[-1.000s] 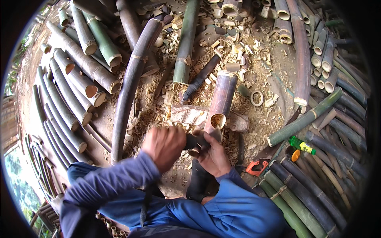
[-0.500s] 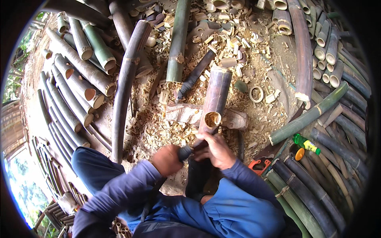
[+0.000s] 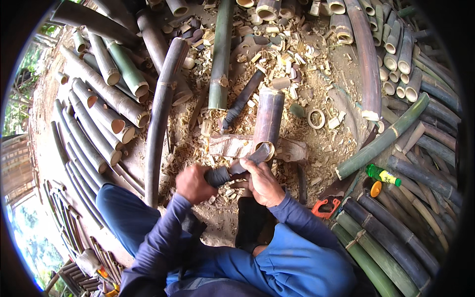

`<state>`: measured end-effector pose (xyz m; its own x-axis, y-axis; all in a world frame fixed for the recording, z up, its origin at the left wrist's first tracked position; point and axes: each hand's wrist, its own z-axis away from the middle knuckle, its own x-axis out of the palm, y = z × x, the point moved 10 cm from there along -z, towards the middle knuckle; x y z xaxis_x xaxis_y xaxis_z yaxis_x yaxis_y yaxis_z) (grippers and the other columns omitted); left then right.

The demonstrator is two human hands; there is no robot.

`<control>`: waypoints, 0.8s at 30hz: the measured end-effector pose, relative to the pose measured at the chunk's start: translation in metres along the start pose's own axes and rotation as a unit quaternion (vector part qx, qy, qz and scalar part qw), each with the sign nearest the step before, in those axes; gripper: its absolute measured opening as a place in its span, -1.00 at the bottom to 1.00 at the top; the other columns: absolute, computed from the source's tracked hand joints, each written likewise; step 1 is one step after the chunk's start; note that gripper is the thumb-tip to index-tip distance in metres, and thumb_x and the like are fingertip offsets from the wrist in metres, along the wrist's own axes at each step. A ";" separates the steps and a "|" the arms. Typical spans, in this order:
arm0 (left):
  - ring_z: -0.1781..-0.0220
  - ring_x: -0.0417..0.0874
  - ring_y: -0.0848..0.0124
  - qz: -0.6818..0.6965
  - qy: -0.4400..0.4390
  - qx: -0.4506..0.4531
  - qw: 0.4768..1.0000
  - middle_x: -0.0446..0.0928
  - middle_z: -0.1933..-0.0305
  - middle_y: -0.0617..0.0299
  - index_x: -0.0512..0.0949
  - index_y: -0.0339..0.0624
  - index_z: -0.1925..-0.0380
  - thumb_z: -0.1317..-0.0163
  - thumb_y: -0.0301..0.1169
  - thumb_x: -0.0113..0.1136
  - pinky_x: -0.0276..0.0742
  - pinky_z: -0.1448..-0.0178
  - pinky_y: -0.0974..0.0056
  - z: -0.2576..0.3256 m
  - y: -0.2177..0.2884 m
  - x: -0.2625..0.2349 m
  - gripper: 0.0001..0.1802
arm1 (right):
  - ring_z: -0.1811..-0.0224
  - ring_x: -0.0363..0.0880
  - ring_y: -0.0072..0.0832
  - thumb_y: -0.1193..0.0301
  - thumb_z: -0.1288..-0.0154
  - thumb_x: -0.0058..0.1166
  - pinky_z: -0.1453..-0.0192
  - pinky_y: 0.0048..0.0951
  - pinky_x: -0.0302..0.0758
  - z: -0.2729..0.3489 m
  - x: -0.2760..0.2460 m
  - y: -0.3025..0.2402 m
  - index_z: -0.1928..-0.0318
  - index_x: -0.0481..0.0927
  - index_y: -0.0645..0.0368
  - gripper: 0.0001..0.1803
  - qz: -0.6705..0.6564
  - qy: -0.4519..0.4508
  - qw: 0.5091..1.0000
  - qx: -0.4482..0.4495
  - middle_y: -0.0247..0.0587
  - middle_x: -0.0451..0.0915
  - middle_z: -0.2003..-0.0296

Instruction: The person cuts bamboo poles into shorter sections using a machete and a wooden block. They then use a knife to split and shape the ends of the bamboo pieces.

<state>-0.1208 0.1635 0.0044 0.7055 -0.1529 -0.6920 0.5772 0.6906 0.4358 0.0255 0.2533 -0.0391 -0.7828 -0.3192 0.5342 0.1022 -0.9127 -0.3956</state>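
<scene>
Bare dirt floor [image 3: 346, 89] strewn with pale shavings and offcut rings spreads out beneath a seated person in blue sleeves and trousers, ringed on every side by stacked bamboo poles. At the centre, the left hand [image 3: 193, 184] has its fingers curled fully shut around the dark wrapped handle of a knife [image 3: 236, 168], whose broad grey blade runs up and to the right until its tip rests on the rim of a cut bamboo section [image 3: 268, 121]. The right hand [image 3: 264, 182] sits just beside it; its fingers are bent over the back of the blade near the handle, pressing rather than gripping, though how far they wrap beneath cannot be told. The bamboo section is dark purplish-brown, lying lengthwise away from the person with its open pale end toward the hands, propped on a rough wooden block [image 3: 292, 148]. Judged from this, the work is paring the lip of the tube, and it would go best with the blade held shallow against the rim, the pressing hand kept behind the edge, and thin slices taken so the wall does not split. Farther out, a second dark-handled tool [image 3: 242, 99] lies in the chips beside a green pole [image 3: 220, 54]; to the right are a bamboo ring [image 3: 315, 118], an orange-handled saw [image 3: 326, 205] and a green bottle with a yellow cap [image 3: 383, 175] among the poles
</scene>
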 end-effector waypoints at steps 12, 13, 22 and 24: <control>0.39 0.67 0.19 -0.272 0.244 0.308 0.878 0.60 0.54 0.14 0.58 -0.14 0.56 -0.11 -0.41 0.23 0.48 0.23 0.07 0.000 0.146 -0.074 -0.88 | 0.08 0.68 -0.42 0.14 -0.50 0.06 -0.14 -0.10 0.64 -0.031 -0.016 0.026 0.06 0.69 0.11 -0.68 -0.346 -0.089 0.934 0.028 -0.23 0.72 0.15; 0.40 0.70 0.15 -0.196 0.137 0.167 0.957 0.61 0.55 0.08 0.60 -0.20 0.53 -0.06 -0.38 0.31 0.53 0.23 0.04 -0.007 0.095 -0.063 -0.87 | 0.17 0.65 -0.45 0.19 -0.47 0.06 0.07 -0.18 0.71 -0.010 -0.002 0.010 0.12 0.69 0.14 -0.70 -0.199 0.042 0.979 -0.004 -0.23 0.69 0.20; 0.44 0.76 0.15 -0.168 0.006 0.045 0.985 0.64 0.54 0.05 0.69 -0.14 0.55 0.08 -0.22 0.38 0.68 0.32 0.09 -0.018 0.075 -0.078 -0.78 | 0.27 0.74 -0.35 0.26 -0.53 0.00 0.12 -0.20 0.77 -0.004 0.014 -0.025 0.02 0.63 0.29 -0.68 -0.105 -0.041 0.993 -0.029 -0.09 0.71 0.21; 0.49 0.71 0.17 -0.242 0.042 0.151 0.958 0.61 0.57 0.13 0.63 -0.12 0.62 -0.03 -0.33 0.32 0.61 0.38 0.06 -0.019 0.131 -0.091 -0.85 | 0.19 0.70 -0.38 0.25 -0.53 0.01 0.04 -0.20 0.74 -0.006 0.005 -0.020 0.04 0.63 0.22 -0.71 -0.201 -0.025 0.979 -0.033 -0.15 0.71 0.16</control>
<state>-0.1170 0.2807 0.1132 0.2974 -0.3377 -0.8930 0.9295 0.3160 0.1900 0.0162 0.2717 -0.0331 -0.7209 0.0478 0.6914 -0.2486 -0.9491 -0.1935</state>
